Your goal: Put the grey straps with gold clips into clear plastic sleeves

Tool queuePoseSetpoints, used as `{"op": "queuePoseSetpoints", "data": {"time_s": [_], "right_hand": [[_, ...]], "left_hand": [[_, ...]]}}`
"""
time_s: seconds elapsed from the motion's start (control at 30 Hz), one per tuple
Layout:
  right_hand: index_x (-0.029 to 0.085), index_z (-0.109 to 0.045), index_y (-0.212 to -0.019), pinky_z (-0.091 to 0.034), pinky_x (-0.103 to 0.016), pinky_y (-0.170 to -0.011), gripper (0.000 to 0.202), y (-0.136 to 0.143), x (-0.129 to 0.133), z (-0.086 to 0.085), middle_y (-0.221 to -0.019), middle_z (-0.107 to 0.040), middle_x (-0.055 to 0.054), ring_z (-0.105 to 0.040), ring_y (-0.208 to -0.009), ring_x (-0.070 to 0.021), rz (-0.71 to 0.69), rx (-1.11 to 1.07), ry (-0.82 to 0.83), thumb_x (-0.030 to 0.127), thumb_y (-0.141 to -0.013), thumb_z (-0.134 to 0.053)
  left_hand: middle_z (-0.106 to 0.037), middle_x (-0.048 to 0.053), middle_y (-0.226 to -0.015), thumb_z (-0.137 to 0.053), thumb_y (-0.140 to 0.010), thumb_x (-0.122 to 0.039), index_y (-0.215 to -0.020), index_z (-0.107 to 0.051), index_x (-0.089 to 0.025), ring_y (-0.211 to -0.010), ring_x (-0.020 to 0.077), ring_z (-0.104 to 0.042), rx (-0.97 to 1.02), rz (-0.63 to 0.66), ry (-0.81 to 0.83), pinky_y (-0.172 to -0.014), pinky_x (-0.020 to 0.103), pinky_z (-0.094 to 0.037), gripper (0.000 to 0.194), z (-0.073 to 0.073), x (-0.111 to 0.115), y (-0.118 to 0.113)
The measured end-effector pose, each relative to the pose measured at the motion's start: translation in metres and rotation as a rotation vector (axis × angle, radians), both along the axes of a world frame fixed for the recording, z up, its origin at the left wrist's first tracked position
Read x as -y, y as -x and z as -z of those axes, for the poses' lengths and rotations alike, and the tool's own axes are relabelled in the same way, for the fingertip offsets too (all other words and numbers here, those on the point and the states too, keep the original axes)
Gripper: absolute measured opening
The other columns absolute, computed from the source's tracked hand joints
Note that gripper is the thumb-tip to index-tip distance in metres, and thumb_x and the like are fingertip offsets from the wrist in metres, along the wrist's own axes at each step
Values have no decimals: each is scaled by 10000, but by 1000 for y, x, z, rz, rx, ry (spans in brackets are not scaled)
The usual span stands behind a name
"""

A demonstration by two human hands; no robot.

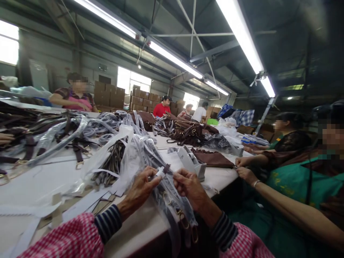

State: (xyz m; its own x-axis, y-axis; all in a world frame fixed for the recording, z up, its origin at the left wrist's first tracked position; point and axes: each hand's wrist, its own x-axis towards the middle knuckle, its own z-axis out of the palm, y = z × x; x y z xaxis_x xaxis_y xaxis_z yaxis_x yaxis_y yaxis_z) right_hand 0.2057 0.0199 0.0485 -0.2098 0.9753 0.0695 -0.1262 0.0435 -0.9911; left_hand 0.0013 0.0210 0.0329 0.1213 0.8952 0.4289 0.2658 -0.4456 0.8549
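Head view: contents of a work table (139, 229), listed from left to right.

Brown straps (77, 152) with gold-coloured buckles: loose heap on the left, ends trailing towards the near side, perhaps so that single pieces pull free easily.

Paper scraps (80, 207), white and tan: scattered flat near the person's left sleeve, seemingly pushed aside from the hands.

Plastic bag (125, 138), clear, mouth open: around a bundle of thin dark strips (111, 163), which it appears to keep together.

Left hand (142, 188): thumb and fingers closed on a strap end (161, 172), brown at the tip with a white wrapping; raised above the table, likely to keep the end in front of the other hand.

Wrapped straps (164, 188): long bundle in clear film, lying between and below the two hands. Upper part rests on the table, which seems to take the weight; lower part hangs over the near edge, with gold-coloured clips (183, 219) at the bottom.

Right hand (191, 186): fingers curled, thumb and fingertips drawn together just beside the strap end; cannot tell whether anything thin is pinched there.

Grey box (186, 160): standing behind the right hand, within reach.

Brown bag (213, 158): flat at the table's right edge; a co-worker's hands (245, 173) are at its near corner, probably steadying it.
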Motion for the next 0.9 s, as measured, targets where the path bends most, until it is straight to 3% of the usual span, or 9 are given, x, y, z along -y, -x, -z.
{"op": "queuePoseSetpoints", "data": {"time_s": [0.07,0.17,0.4,0.57,0.73,0.9], "right_hand": [[174,-577,-709,-253,-174,-372,455,23,0,2,-594,-602,37,-422,-423,-46,-8,-49,6,520,-675,-871],[169,-586,-699,-234,-173,-361,451,37,-4,11,-566,-590,43,-411,-409,-45,16,-60,16,520,-661,-868],[165,-566,-642,-200,-166,-344,471,32,-12,21,-518,-579,40,-386,-371,-34,64,-1,68,520,-635,-875],[166,-563,-650,-203,-164,-346,508,29,-10,22,-516,-573,48,-376,-377,-31,31,-49,89,545,-606,-898],[183,-533,-659,-182,-170,-337,561,38,-5,22,-510,-558,56,-343,-361,-28,62,-157,68,605,-602,-897],[206,-498,-689,-164,-179,-343,648,49,-4,29,-458,-466,91,-303,-347,-31,63,-220,73,746,-607,-847]], "left_hand": [[-653,54,-920,-595,-900,-546,-780,-673,-208,-899,258,-599,-26,-14,-18,-829,363,-469,367,0,2,-1],[-640,54,-926,-568,-925,-520,-780,-663,-212,-875,249,-593,-57,-33,-56,-832,369,-475,353,3,3,-2],[-605,57,-941,-528,-972,-452,-802,-624,-216,-927,257,-578,-126,-48,-128,-857,380,-456,306,11,1,-4],[-607,51,-929,-530,-973,-459,-763,-613,-212,-920,249,-583,-90,-3,-127,-849,367,-462,334,3,6,-5],[-635,30,-864,-574,-940,-508,-765,-636,-204,-809,217,-575,61,58,53,-703,315,-445,356,-7,11,-7],[-630,6,-655,-596,-912,-589,-779,-614,-199,-597,186,-567,354,281,316,-571,291,-399,413,-14,14,-10]]}}
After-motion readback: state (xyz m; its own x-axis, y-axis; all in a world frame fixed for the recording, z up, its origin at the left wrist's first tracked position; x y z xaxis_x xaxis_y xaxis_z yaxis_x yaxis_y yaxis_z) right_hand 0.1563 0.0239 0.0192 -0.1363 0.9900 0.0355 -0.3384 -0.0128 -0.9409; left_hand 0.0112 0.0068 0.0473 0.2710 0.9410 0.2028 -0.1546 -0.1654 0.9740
